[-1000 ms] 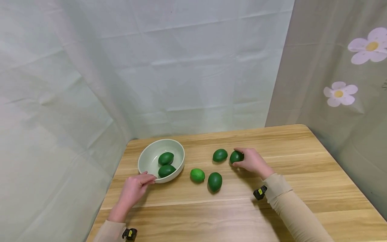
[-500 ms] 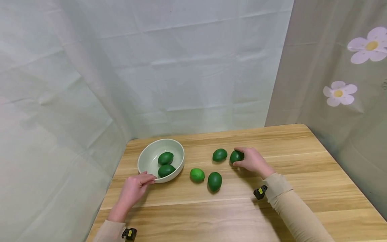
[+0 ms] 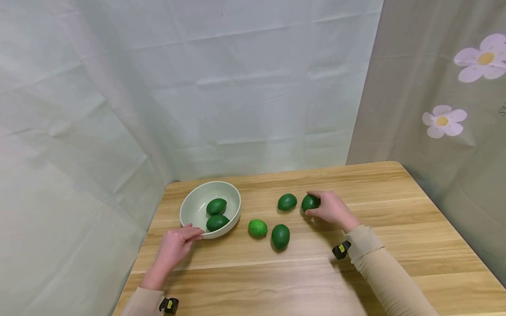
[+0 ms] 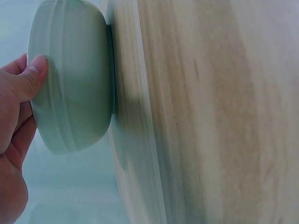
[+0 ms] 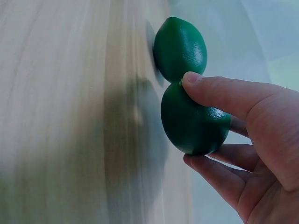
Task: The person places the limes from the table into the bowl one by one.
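My right hand (image 3: pixel 331 210) holds a smooth, dark green, egg-shaped fruit (image 5: pixel 194 121) between thumb and fingertips, at the right of the group. In the right wrist view, a similar dark green fruit (image 5: pixel 180 49) with a pointed end shows just beyond it; in the head view this one (image 3: pixel 287 202) lies to the left. My left hand (image 3: pixel 175 246) pinches the near-left rim of a pale green bowl (image 4: pixel 77 79), thumb on the outer wall. Inside the bowl lie two dark green fruits (image 3: pixel 216 206). A bright green lime (image 3: pixel 258 228) sits right of the bowl, beside another dark green fruit (image 3: pixel 280 237).
The wooden table (image 3: pixel 253 285) reaches back to a pale hanging cloth (image 3: pixel 257 87). On the right hangs a cloth with flower prints (image 3: pixel 442 121). Small black devices (image 3: pixel 341 249) sit at both wrists.
My right hand has shifted very slightly to the right with the dark green fruit in its grip. My left hand and the bowl have stayed put.
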Demonstrator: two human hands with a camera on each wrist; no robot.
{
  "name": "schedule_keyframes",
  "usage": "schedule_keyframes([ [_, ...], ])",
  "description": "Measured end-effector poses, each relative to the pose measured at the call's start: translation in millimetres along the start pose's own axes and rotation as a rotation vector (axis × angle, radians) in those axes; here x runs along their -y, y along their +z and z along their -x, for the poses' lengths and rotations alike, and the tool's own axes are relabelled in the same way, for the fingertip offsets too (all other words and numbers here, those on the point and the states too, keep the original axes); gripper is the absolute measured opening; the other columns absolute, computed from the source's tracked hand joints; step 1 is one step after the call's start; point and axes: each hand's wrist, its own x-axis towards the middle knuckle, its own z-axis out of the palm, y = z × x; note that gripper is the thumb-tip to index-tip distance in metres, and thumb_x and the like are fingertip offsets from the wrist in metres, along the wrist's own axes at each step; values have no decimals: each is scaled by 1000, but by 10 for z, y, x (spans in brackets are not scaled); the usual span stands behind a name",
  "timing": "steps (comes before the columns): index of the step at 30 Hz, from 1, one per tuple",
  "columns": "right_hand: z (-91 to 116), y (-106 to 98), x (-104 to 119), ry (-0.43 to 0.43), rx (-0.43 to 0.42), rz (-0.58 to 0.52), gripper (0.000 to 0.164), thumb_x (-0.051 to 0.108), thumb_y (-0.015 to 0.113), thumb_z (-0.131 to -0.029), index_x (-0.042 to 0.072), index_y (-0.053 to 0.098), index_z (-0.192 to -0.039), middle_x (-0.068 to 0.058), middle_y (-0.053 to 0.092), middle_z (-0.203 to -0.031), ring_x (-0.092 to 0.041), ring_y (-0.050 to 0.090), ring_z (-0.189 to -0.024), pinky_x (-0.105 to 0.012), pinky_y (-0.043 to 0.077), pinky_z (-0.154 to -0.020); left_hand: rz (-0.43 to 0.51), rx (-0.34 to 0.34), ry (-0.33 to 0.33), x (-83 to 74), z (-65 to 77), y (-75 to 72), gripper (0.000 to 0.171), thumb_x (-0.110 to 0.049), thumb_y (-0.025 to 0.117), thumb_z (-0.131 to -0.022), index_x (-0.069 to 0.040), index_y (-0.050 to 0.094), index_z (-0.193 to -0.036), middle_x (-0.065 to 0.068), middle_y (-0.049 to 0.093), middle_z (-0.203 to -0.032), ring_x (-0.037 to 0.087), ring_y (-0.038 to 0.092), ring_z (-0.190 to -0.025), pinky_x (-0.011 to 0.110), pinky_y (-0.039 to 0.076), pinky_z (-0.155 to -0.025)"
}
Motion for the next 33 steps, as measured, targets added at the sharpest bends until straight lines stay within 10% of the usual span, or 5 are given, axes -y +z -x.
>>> schedule_keyframes([
  [33, -30, -116, 165, -47, -36, 18, 72, 25, 90, -89, 4, 60, -151, -24, 68, -139, -35, 71, -113, -54, 62, -97, 3, -12, 21, 15, 23, 12, 28, 7, 93, -73, -9, 85, -93, 3, 82, -89, 36, 80, -92, 49, 67, -85],
])
